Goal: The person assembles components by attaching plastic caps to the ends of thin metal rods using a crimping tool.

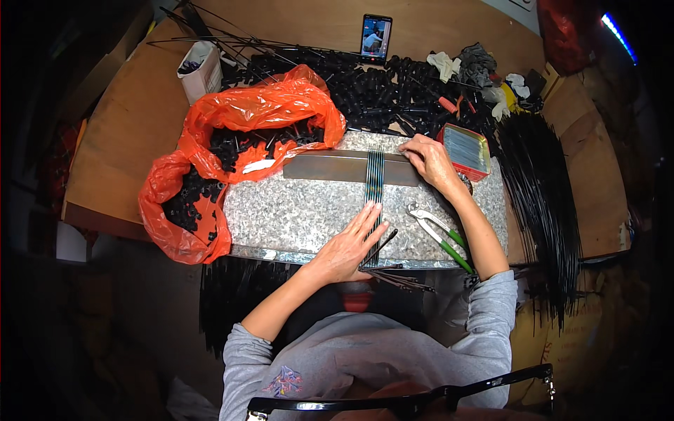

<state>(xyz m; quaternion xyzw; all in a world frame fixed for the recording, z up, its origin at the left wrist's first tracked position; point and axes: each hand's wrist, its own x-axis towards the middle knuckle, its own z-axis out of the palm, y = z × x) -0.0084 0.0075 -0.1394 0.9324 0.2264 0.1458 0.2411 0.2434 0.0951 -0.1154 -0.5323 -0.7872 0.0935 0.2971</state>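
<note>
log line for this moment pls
left hand flat on black rods | right hand on metal bar | pliers idle

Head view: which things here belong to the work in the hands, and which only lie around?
In use:
- left hand flat on the thin dark rods
- right hand on the metal bar
- galvanized sheet under them

Lying about:
- pliers with green handles
- orange bag of black parts
- phone
- small red box
- white gloves

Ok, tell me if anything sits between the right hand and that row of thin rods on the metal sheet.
Nothing visible does. The right hand rests on the flat metal bar just beside the thin rods, with only bare bar between them. The left hand already presses on the rods' near end.
</note>
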